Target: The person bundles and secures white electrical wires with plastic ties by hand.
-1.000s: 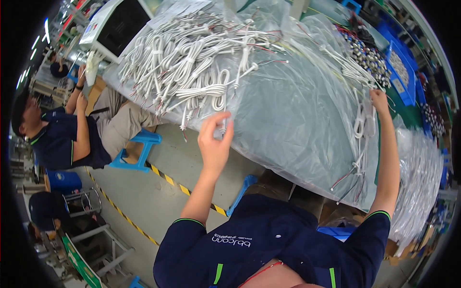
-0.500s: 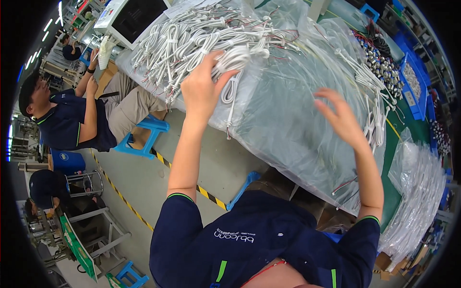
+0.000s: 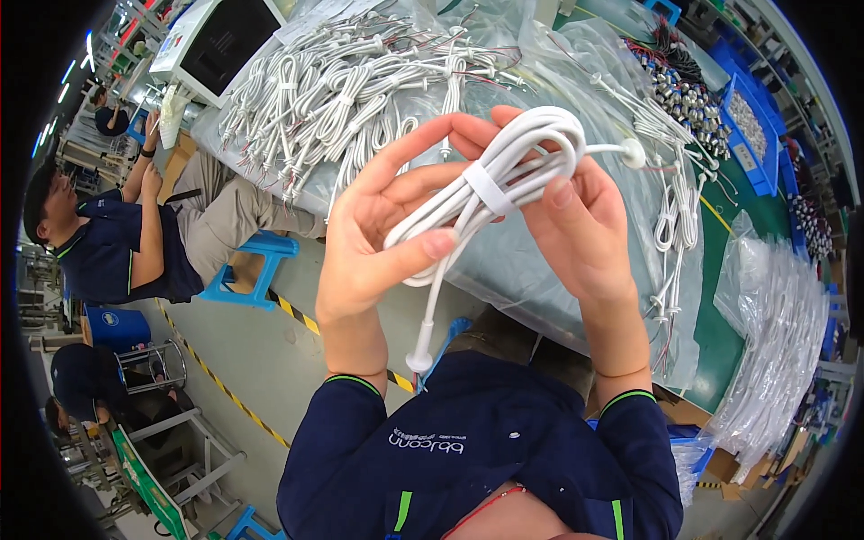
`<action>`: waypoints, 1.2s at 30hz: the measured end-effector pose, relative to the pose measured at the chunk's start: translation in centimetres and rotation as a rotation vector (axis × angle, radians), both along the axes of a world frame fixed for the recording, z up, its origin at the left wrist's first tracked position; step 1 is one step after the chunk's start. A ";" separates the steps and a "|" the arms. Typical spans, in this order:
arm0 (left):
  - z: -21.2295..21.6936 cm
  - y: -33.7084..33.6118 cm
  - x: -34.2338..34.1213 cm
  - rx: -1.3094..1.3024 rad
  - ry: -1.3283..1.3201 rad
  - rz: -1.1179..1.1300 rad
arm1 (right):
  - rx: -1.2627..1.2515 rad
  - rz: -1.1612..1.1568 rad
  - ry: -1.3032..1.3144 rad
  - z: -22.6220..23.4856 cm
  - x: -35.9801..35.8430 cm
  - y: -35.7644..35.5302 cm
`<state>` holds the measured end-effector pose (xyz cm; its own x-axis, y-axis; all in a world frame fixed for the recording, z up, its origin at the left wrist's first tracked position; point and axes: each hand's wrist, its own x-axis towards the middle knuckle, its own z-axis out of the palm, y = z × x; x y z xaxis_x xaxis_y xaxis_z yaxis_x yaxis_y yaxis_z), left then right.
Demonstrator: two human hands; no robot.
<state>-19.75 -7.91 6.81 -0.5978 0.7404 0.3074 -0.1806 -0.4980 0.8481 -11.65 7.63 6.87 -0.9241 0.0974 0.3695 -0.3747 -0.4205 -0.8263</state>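
Observation:
A coiled white cable [image 3: 450,202], bound round its middle with a white strap [image 3: 487,187], is held up close before me in both hands. My left hand [image 3: 378,216] grips the lower left end of the coil, its thumb lying across the loops. At the upper right end, my right hand [image 3: 576,225] has its thumb and fingers round the loops. One cable end hangs down to a round white grommet [image 3: 418,361]; the other sticks out right to a second white grommet [image 3: 634,153]. Behind it, a heap of similar bundled white cables [image 3: 306,108] lies on the plastic-covered table [image 3: 531,279].
More white cables [image 3: 681,211] lie at the table's right, near metal connectors [image 3: 688,103] and a blue bin [image 3: 765,171]. Clear plastic-bagged goods [image 3: 778,342] are at far right. A monitor [image 3: 225,45] stands far left. A seated person [image 3: 117,243] is on the left, by a blue stool [image 3: 252,265].
My left hand has lifted a cable bundle from the heap and brought it toward me. My right hand, free before, has come in from the right and now holds it too.

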 end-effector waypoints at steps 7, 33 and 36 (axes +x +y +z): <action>0.0 2.0 1.6 0.046 -0.139 0.052 | 0.073 -0.212 -0.138 0.9 1.4 0.2; -2.4 3.0 2.2 -0.450 1.375 0.463 | 1.701 -0.603 -0.168 3.1 5.5 6.7; -1.5 3.0 2.8 -0.473 1.383 0.328 | 1.645 -0.539 -0.150 3.1 6.9 7.2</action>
<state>-16.98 -4.92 5.32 -0.1974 0.8246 0.5301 0.9400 0.0058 0.3410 -4.75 14.84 9.98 -0.9498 0.0219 0.3122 -0.0649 0.9621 -0.2649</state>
